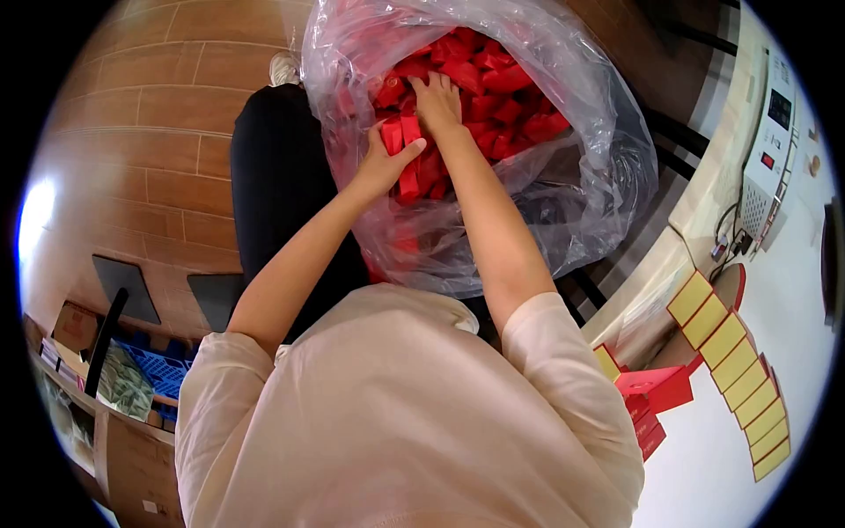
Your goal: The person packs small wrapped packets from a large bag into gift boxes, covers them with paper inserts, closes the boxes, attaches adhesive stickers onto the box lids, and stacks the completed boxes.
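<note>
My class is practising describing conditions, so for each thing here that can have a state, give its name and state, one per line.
Bag: open, crumpled, holding packets
Red packets: heaped loosely
Left hand: closed around packets
Right hand: in the bag, touching packets, grip unclear
Yellow pieces: lined up in a curved row
Machine display: dark
Red box: open or shut, cannot tell

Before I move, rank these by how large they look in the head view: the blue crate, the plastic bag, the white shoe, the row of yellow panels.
1. Plastic bag
2. Row of yellow panels
3. Blue crate, partly hidden
4. White shoe, partly hidden
</note>
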`<state>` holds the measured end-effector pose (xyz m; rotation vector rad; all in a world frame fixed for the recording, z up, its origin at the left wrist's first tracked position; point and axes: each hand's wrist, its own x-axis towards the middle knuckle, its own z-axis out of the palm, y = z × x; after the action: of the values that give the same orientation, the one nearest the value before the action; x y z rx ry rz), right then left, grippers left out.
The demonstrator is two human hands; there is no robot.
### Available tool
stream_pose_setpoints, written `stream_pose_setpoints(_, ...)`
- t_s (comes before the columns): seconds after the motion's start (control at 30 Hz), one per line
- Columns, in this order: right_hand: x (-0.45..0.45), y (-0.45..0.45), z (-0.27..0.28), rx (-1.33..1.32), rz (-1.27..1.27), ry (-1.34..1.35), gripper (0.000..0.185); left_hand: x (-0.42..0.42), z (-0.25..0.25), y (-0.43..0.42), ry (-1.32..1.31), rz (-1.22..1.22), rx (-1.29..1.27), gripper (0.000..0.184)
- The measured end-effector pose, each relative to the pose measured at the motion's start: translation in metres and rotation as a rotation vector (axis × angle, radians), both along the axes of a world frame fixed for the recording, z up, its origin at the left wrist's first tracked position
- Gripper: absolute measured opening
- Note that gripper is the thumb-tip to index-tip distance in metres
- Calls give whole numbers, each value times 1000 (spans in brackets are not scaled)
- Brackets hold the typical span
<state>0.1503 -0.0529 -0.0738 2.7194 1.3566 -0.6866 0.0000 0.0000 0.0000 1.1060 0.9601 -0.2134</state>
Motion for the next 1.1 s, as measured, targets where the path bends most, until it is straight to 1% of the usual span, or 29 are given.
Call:
stream_pose_setpoints(0.07,2,-4,-2,-147,-27,-78,42,3,8,-3,78,-18,-9,89)
stream_pose_setpoints(0.1,0,20,-17,-93,-21,-63,42,3,0,18,93,-9,45,89)
stream_pose_setpoints(0.17,-1,7,-16,-132,-73,-33,37,1,2,16,47,81,-17,97)
stream_pose_setpoints(0.2,3,-1,-11,-135,-80,-42,37,3,1,15,38,74,-20,97)
stream_pose_setpoints(0.27,7,-24,9,-26,-131,53,41,6,3,10,20,128,-26,93)
stream_pose_setpoints(0.3,6,-35,23,-31,-136,44,41,7,3,9,11,124,-33,93)
stream_pose_setpoints(0.37,0,-55,52,156,-200,88,34,8,3,5,34,142,-39,89)
stream_pose_setpoints(0.4,-3,-66,57,151,-204,72,34,10,11,7,44,130,-40,84)
stream_pose_setpoints(0.47,-12,-87,68,407,-748,217,34,10,13,4,-4,131,-33,83)
stream_pose_setpoints(0.5,-16,-93,81,414,-748,198,34,10,15,3,-40,136,-16,82)
stream_pose_setpoints(0.53,-21,-97,98,645,-1062,714,30,12,20,3,-63,130,-16,82)
stream_pose_setpoints(0.57,-26,-100,114,866,-1331,1265,26,13,26,3,-137,162,-105,80)
stream_pose_setpoints(0.63,-44,-104,143,870,-1438,1501,25,12,38,2,-276,222,-287,77)
stream_pose_setpoints(0.67,-53,-108,147,771,-1363,1519,24,11,40,0,-343,237,-280,75)
stream_pose_setpoints(0.7,-72,-104,159,763,-1430,1518,24,5,50,-2,-353,229,-276,75)
stream_pose_setpoints(0.77,-91,-110,164,690,-1309,1467,25,-2,68,-3,-424,107,-225,74)
stream_pose_setpoints(0.8,-103,-111,174,628,-1303,1350,28,-8,74,-6,-499,46,-82,76)
stream_pose_setpoints(0.83,-112,-113,176,653,-1293,1343,28,-13,78,-9,-517,35,-72,76)
stream_pose_setpoints(0.9,-130,-118,180,553,-959,631,28,-34,96,-16,-552,-28,-64,78)
stream_pose_setpoints(0.93,-138,-121,193,620,-832,537,32,-44,105,-19,-523,-59,-68,79)
stream_pose_setpoints(0.97,-144,-123,205,642,-835,525,32,-54,112,-24,-537,-75,-59,79)
stream_pose_setpoints(1.03,-157,-127,229,867,-842,854,41,-78,124,-33,-572,-169,-100,77)
stream_pose_setpoints(1.07,-160,-130,238,813,-795,921,51,-88,128,-36,-554,-205,-96,76)
stream_pose_setpoints(1.1,-167,-136,238,836,-805,912,51,-99,131,-40,-547,-236,-76,74)
